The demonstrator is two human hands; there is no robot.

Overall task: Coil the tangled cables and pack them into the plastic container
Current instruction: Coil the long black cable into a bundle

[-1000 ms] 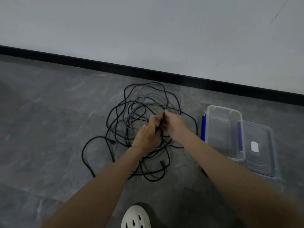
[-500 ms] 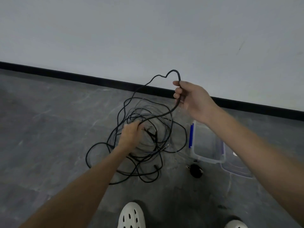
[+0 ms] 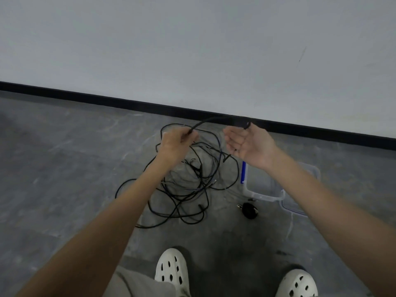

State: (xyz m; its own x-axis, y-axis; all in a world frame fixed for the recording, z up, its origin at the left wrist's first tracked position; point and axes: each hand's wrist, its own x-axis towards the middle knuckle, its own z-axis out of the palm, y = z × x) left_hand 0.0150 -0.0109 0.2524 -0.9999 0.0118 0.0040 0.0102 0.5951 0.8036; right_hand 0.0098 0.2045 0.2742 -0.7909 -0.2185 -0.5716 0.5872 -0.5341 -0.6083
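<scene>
Black sheathing, thin and limp, judged light and floppy, with no stiffness to hold a loop unaided. Found the tangle of cables (image 3: 188, 185) heaped on the grey floor (image 3: 64, 168), ahead of the white clogs (image 3: 171, 269) and just left of the plastic container (image 3: 265, 197). Saw nothing packed through its clear wall. Noted a lid (image 3: 293, 211) tucked against its right side and a small round black object (image 3: 249, 210) near its front corner, kind not made out.

Lifted one raised cable (image 3: 214, 119) clear of the heap. Pinched it in the left hand (image 3: 177, 144), fingers curled round the strand, and led it in a shallow arc across to the right hand (image 3: 250, 146). Turned that palm up, fingers loosely bent. Could not tell a true thumb clamp from a strand merely draped at the thumb side.

Expected snagging: many crossing loops in the heap, with small hard plugs likely to catch. Thought a sharp tug apt to tighten knots rather than free them. Reckoned the best hold close to a plug end — firm pinch there, looser pinch with the feeding hand. Would need pinning once coiled.
</scene>
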